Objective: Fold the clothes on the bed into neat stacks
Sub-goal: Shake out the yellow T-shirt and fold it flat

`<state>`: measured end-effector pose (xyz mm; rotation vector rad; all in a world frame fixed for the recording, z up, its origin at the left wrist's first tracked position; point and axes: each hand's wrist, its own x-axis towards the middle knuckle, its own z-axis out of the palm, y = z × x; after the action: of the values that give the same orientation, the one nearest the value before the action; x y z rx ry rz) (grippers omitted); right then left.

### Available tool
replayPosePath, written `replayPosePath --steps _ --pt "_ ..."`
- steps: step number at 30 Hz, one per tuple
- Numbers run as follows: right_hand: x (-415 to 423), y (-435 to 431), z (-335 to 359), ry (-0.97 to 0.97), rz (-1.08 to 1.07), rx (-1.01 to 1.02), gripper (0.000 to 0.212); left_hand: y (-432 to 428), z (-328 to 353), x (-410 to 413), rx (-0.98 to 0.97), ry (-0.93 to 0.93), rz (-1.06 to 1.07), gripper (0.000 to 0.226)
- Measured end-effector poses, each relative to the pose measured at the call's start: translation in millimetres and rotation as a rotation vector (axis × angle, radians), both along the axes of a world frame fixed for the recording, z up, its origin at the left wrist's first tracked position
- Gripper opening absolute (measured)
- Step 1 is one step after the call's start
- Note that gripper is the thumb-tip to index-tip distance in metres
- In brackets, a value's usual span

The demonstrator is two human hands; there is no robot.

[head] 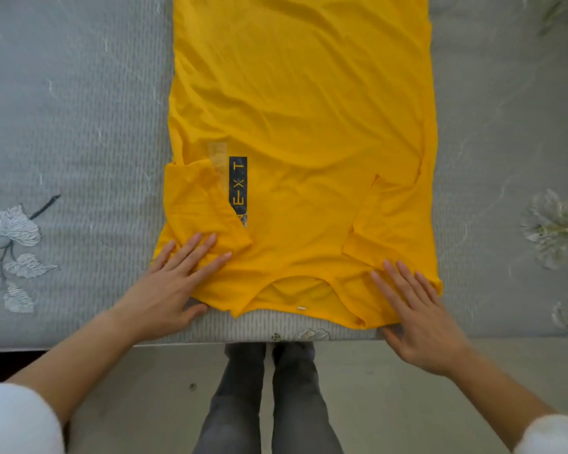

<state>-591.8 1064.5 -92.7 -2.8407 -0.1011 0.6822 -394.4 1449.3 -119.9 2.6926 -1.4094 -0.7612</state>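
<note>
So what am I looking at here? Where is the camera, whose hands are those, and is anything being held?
There is no machine: a person wears one camera on the head, looking down, so you see their own arms and legs. The left hand and right hand lie flat with open fingers on a yellow T-shirt, pressing near its collar. Nothing is gripped. The shirt is spread on a grey bed with a flower pattern, both sleeves already folded inward, one partly covering a dark printed label. The person stands at the bed's edge.
</note>
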Motion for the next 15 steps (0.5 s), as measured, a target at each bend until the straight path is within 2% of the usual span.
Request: replayPosePath --steps 4,7,9,12,15 --pt "9 -8 -10 -0.016 -0.176 -0.049 0.078 -9 2 -4 0.071 -0.018 0.014 0.074" --pt "30 -5 -19 -0.025 -0.12 -0.012 0.059 -17 0 -9 0.058 -0.014 0.015 0.06" --pt "43 -6 -17 -0.007 -0.212 0.104 0.049 -24 2 -11 0.027 0.015 0.065 0.055" --pt "62 -12 3 -0.006 -0.447 0.163 0.04 -42 16 -15 -0.088 0.101 0.248 0.057" --pt "74 -31 23 0.181 -0.496 0.28 0.033 -57 41 -17 -0.024 0.355 0.54 0.038"
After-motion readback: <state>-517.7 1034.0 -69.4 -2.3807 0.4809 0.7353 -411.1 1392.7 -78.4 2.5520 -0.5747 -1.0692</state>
